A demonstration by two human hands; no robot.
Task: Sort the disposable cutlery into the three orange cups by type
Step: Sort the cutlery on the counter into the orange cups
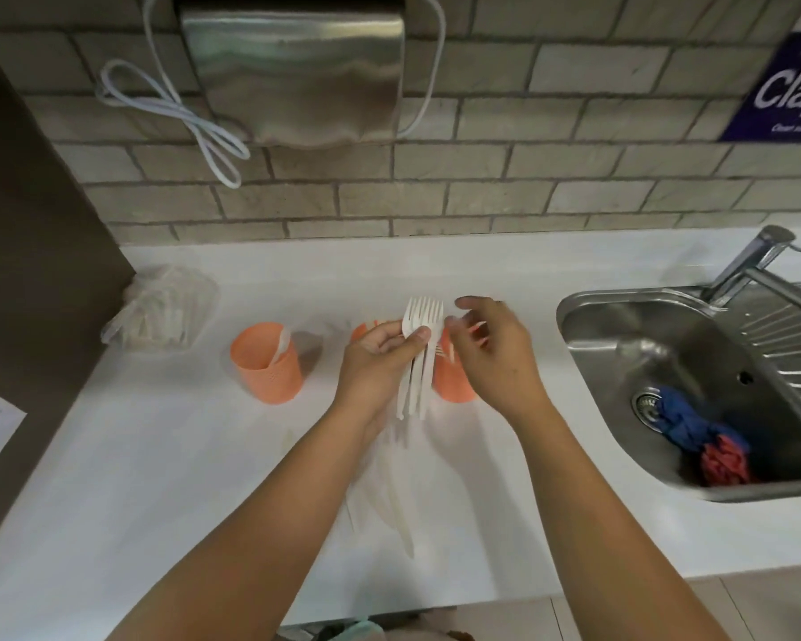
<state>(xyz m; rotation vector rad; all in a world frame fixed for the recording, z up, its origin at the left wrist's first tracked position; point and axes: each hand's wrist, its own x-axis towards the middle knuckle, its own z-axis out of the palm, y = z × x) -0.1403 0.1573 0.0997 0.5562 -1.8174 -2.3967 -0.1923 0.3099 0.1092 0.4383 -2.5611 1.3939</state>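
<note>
Forks [422, 316]: fanned bunch gripped in my left hand [380, 351] by the orange cups [456, 386], right hand [491, 353] relaxed, empty, beside them; risk, I judge: slick handles slipping, scattering onto the worktop [195, 455].

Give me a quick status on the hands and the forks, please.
Left hand grips forks, tines up. Right hand open beside them. Right cup partly hidden behind hands. Loose cutlery on counter.

Your left hand [380, 358] grips a bundle of white forks [421, 326], tines up, above the counter [158, 455]. Your right hand [491, 353] hovers just beside them, fingers [475, 302] relaxed. The leftmost orange cup [267, 370] holds one white utensil [282, 347]; loose cutlery [398, 497] lies between your forearms.
</note>
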